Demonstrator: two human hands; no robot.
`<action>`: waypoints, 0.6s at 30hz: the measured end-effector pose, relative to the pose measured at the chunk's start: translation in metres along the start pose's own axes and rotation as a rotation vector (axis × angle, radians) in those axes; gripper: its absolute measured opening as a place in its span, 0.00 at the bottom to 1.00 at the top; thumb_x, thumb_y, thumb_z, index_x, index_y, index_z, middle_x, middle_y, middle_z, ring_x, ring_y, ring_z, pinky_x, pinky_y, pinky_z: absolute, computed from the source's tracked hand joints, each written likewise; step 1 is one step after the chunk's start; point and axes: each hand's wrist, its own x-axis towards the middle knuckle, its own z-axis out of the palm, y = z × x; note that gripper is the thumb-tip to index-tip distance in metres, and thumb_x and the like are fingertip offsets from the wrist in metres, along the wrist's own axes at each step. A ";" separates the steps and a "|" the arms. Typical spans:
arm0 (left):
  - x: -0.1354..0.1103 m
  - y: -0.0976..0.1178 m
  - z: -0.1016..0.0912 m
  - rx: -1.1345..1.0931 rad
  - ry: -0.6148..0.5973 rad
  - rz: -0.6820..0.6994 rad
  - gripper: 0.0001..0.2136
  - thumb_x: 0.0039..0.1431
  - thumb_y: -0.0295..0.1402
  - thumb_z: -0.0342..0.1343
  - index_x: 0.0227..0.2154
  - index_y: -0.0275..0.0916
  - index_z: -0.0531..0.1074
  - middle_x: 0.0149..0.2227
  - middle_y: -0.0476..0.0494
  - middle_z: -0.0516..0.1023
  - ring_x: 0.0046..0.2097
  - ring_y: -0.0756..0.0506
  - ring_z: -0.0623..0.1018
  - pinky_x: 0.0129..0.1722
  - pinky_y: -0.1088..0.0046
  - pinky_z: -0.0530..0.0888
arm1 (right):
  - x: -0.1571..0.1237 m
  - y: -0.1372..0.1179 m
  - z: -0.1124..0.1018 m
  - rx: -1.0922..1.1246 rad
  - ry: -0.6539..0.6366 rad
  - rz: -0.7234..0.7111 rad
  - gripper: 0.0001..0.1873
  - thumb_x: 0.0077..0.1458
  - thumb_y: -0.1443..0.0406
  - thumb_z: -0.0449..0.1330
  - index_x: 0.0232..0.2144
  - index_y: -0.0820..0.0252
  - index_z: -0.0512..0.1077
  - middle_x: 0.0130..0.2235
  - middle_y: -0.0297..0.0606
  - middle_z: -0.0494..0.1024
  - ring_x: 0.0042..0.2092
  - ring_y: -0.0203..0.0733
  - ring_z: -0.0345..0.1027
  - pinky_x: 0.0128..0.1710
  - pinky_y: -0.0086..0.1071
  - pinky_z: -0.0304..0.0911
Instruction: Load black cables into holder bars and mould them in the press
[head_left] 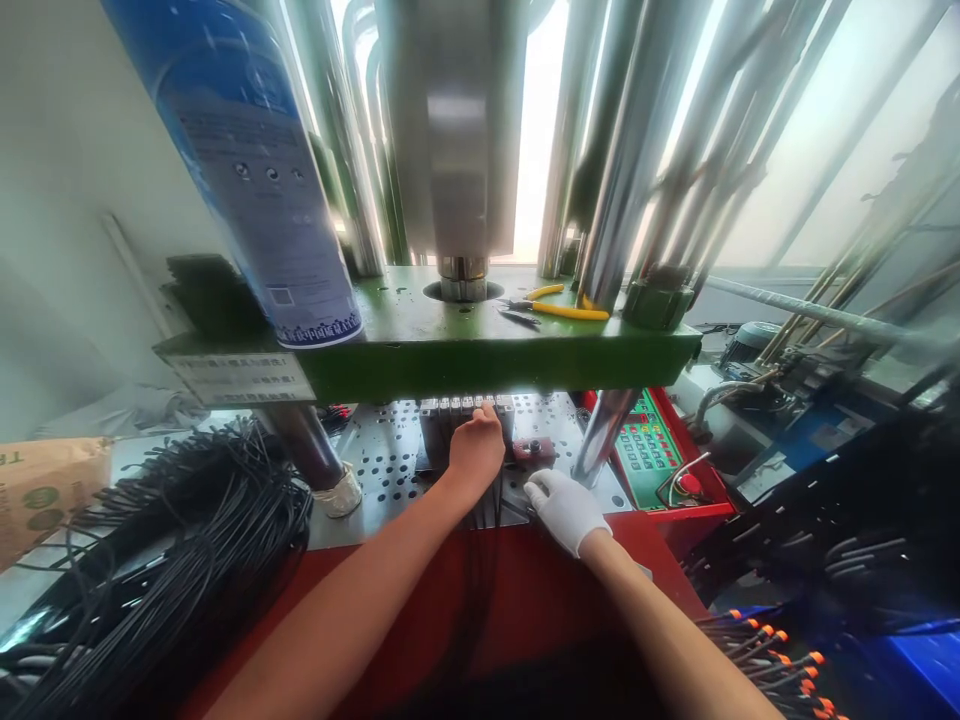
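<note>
On the perforated steel plate (375, 460) under a green press, a loose coil (172, 560) of black cable lies well left of the mold (450, 408), a row of small bright metal blocks. Our bare left hand (475, 452) rests on the mold with fingers curled down over the blocks, and we cannot tell whether they pinch anything. Thin black cables (484, 540) run from the mold toward us, and we judge them light, limp and smooth, best taken near their stiffer ends. Just right of the mold our white-gloved right hand (564, 508) lies on the plate, fingers loosely bent, its hold hidden.
</note>
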 end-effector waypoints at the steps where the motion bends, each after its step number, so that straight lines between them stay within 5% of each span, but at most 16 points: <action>1: -0.002 0.000 0.001 0.003 -0.002 0.003 0.14 0.64 0.32 0.50 0.50 0.32 0.65 0.40 0.41 0.74 0.34 0.48 0.76 0.33 0.69 0.75 | 0.000 0.000 0.000 -0.001 0.000 0.002 0.15 0.60 0.57 0.49 0.40 0.54 0.73 0.43 0.38 0.76 0.41 0.43 0.69 0.39 0.32 0.58; 9: 0.010 -0.007 -0.004 0.015 -0.034 0.031 0.10 0.63 0.34 0.52 0.43 0.33 0.69 0.36 0.45 0.74 0.34 0.48 0.76 0.35 0.68 0.76 | 0.002 0.004 0.002 0.001 -0.005 -0.003 0.16 0.61 0.56 0.48 0.41 0.54 0.73 0.43 0.37 0.76 0.40 0.42 0.69 0.39 0.31 0.59; 18: -0.005 -0.015 -0.002 0.064 -0.023 0.001 0.15 0.64 0.31 0.50 0.52 0.32 0.64 0.40 0.40 0.74 0.35 0.47 0.76 0.34 0.69 0.76 | 0.001 0.004 0.002 0.015 -0.009 0.003 0.16 0.61 0.56 0.49 0.40 0.53 0.73 0.43 0.38 0.76 0.40 0.42 0.69 0.39 0.31 0.59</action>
